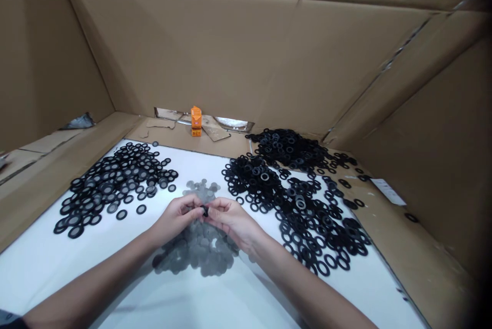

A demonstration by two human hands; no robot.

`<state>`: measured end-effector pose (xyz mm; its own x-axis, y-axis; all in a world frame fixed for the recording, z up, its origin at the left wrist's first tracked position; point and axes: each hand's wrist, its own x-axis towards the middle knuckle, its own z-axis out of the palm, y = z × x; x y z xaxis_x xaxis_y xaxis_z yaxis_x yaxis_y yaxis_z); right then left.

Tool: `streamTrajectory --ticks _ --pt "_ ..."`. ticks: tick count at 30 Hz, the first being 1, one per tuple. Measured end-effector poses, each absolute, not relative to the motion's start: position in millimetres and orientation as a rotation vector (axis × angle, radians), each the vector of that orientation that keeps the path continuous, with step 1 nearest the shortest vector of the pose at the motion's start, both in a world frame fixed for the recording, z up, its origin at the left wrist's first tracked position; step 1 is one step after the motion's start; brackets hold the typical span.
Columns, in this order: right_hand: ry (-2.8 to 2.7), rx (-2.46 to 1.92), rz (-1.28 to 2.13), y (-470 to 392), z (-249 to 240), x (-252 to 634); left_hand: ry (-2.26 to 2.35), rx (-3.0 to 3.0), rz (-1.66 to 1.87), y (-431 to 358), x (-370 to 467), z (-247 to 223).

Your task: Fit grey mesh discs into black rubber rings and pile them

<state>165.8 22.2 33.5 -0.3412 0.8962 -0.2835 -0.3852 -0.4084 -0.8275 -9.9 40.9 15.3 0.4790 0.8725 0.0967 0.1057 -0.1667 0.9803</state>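
My left hand (pixel 180 217) and my right hand (pixel 231 220) meet over the middle of the white board. Between their fingertips they pinch a small black rubber ring (pixel 205 210), partly covered by the fingers. Whether a disc sits in it cannot be made out. Beneath and around both hands lies a heap of thin grey discs (pixel 207 254). To the right spreads a large pile of black rubber rings (pixel 307 211) with open centres. At the left is a pile of black rings with grey discs inside them (pixel 119 175).
A white board (pixel 146 301) forms the work surface, with cardboard walls (pixel 192 47) on the left, back and right. An orange box (pixel 196 120) stands at the back by slots in the cardboard. Another heap of black rings (pixel 288 147) lies back right, near a white label (pixel 388 191).
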Motion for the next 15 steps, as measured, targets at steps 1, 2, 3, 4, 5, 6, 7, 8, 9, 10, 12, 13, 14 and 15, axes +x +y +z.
streamTrajectory --ticks 1,2,3,4,5,6,7,8,9,10,12,13,14,15 --pt "-0.884 -0.959 1.849 22.5 33.8 165.4 0.855 1.546 0.838 40.8 -9.3 14.6" --pt "-0.944 -0.964 1.82 22.9 34.3 164.6 0.84 1.481 0.814 40.8 -8.5 13.7" --pt "-1.006 -0.969 1.789 23.1 35.0 163.5 0.822 1.424 0.784 40.8 -7.8 12.7" --pt "-1.059 -0.973 1.762 23.3 35.8 162.2 0.804 1.38 0.758 40.9 -7.0 11.7" --pt "-1.095 -0.978 1.748 23.3 36.6 160.8 0.789 1.349 0.738 40.9 -6.3 10.7" --pt "-1.113 -0.982 1.746 23.2 37.4 159.4 0.778 1.329 0.724 41.0 -5.8 9.7" --pt "-1.117 -0.982 1.754 23.1 37.9 158.2 0.771 1.315 0.714 41.1 -5.3 8.9" --pt "-1.111 -0.978 1.758 23.0 38.2 157.3 0.767 1.303 0.704 41.1 -5.0 8.3" --pt "-1.101 -0.974 1.748 23.1 38.3 156.7 0.768 1.294 0.697 41.2 -4.8 8.1" --pt "-1.089 -0.973 1.728 23.2 38.0 156.6 0.771 1.287 0.695 41.3 -4.7 8.2" --pt "-1.048 -0.992 1.683 24.1 36.8 157.4 0.788 1.287 0.704 41.7 -4.7 9.5" --pt "-1.011 -1.013 1.67 24.6 35.8 158.2 0.803 1.292 0.722 41.9 -4.8 10.4" --pt "-0.967 -1.036 1.667 25.1 34.6 159.0 0.82 1.302 0.743 42.0 -4.9 11.4" --pt "-0.922 -1.057 1.676 25.4 33.3 159.8 0.838 1.322 0.764 42.0 -5.1 12.3"
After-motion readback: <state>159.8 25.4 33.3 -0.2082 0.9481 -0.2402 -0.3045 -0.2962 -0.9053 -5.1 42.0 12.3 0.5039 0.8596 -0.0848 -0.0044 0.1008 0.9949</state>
